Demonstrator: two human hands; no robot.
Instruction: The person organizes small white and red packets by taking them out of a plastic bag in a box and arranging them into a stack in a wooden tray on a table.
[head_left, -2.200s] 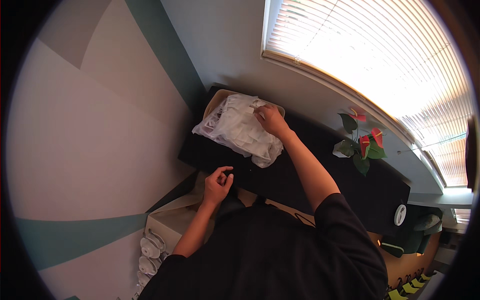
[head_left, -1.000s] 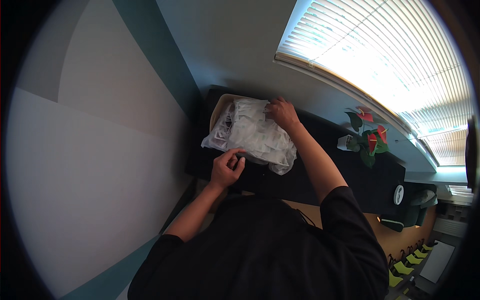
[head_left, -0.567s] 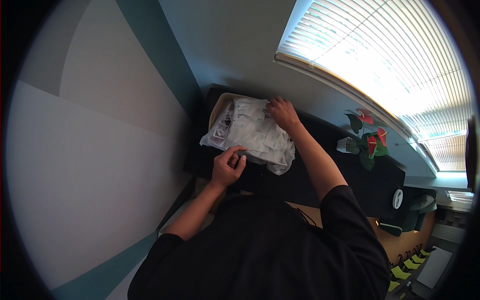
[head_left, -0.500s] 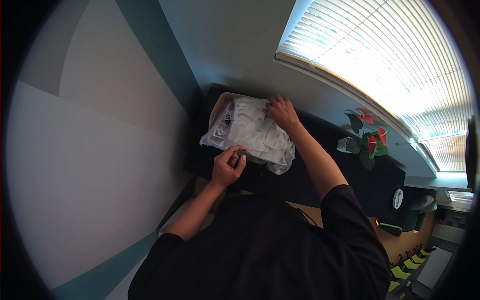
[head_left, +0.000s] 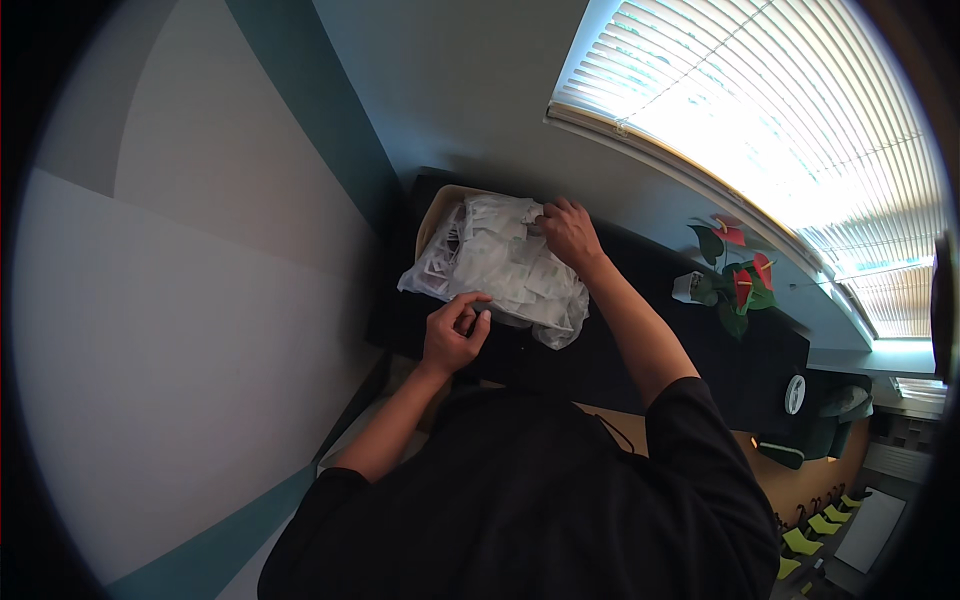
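black tabletop (head_left: 740,368), far-left corner: right hand (head_left: 571,236) half-curled at flat white plastic packets (head_left: 497,265), hold unclear; left hand (head_left: 453,337) half-open, seemingly empty, perhaps steadying.

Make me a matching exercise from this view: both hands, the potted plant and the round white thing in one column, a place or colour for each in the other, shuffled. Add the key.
Column one
1. Left hand
2. Right hand
3. Potted plant
4. Round white object

Column two
A. At the right end of the black table
B. At the far right corner of the pile of white packets
C. Red flowers, green leaves
D. By the near edge of the pile of white packets

Right pairs
1-D, 2-B, 3-C, 4-A
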